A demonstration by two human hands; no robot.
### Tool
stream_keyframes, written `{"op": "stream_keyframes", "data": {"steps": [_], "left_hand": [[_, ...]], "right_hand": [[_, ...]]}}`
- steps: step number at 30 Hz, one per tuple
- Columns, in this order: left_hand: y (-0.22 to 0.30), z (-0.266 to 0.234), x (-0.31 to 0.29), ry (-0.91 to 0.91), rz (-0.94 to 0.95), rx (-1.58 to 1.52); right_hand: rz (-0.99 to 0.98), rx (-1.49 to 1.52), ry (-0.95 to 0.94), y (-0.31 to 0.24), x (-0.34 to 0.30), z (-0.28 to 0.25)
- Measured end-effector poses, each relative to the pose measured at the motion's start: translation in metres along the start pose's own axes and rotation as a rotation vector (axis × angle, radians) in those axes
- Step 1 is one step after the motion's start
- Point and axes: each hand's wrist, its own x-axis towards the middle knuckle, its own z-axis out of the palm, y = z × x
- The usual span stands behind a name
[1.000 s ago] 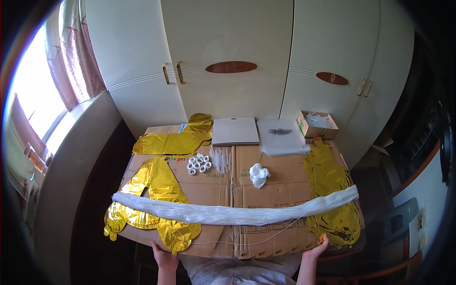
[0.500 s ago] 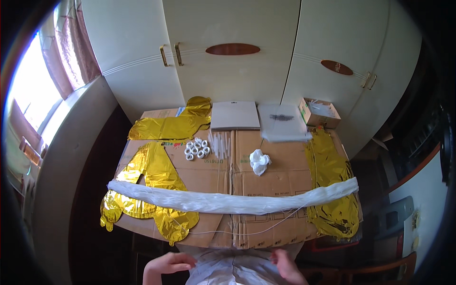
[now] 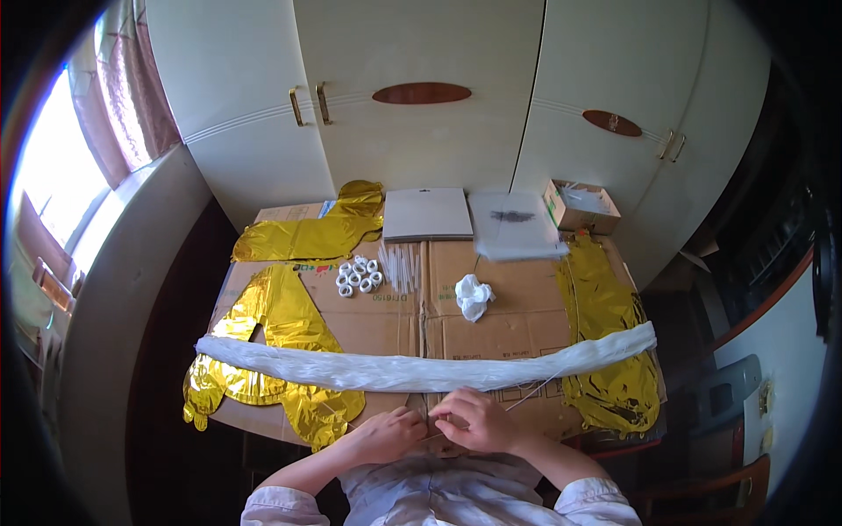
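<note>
A long white bundle of fine strands (image 3: 368,368) lies crosswise on the cardboard, its ends resting on gold foil balloons. From its right part a thin white cord (image 3: 535,392) runs down toward the table's near edge. My right hand (image 3: 478,422) has its fingers bent and pinched on this cord, just below the bundle's middle. Close beside it, my left hand (image 3: 386,436) is closed, knuckles up, where the cord passes. Its fingertips are partly hidden, but the cord seems to run into them. Both hands are apart from the bundle.
Flat gold foil balloons lie at left (image 3: 298,324) and right (image 3: 605,298). Further back are white rings (image 3: 360,276), clear tubes (image 3: 400,268), crumpled white tissue (image 3: 474,298), grey card sheets (image 3: 428,213), clear plastic bags (image 3: 517,228) and a small box (image 3: 583,210).
Both hands have risen from my lap to the table's near edge and come together at the cord. The cord's front loop is now drawn in at the hands. The bundle stays put.
</note>
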Motion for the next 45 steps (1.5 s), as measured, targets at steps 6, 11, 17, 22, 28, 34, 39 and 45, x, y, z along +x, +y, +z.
{"op": "stream_keyframes", "data": {"steps": [6,11,17,22,28,34,39,45], "left_hand": [[0.005,-0.055,0.014,-0.189,-0.08,-0.478],[0.027,-0.126,0.016,0.209,-0.147,-0.497],[0.043,-0.169,0.046,0.559,0.013,-0.232],[0.026,-0.157,0.06,0.562,0.08,-0.876],[0.022,-0.152,0.066,0.794,0.165,-0.339],[0.013,-0.159,0.056,0.647,0.028,-0.993],[-0.014,-0.163,0.044,0.619,0.184,-1.472],[-0.015,-0.178,0.04,0.478,-0.17,-0.585]], "right_hand": [[-0.122,0.154,0.065,-0.02,0.065,-0.045],[-0.146,0.217,-0.109,-0.035,0.098,-0.07],[-0.033,0.117,-0.139,-0.034,0.103,-0.071],[-0.008,0.275,-0.049,-0.018,0.1,-0.076],[0.016,0.892,-0.225,0.002,0.108,-0.058],[0.06,1.227,-0.483,0.014,0.11,-0.047],[0.145,0.782,-0.438,0.011,0.106,-0.075],[0.023,0.381,-0.262,0.007,0.098,-0.111]]}}
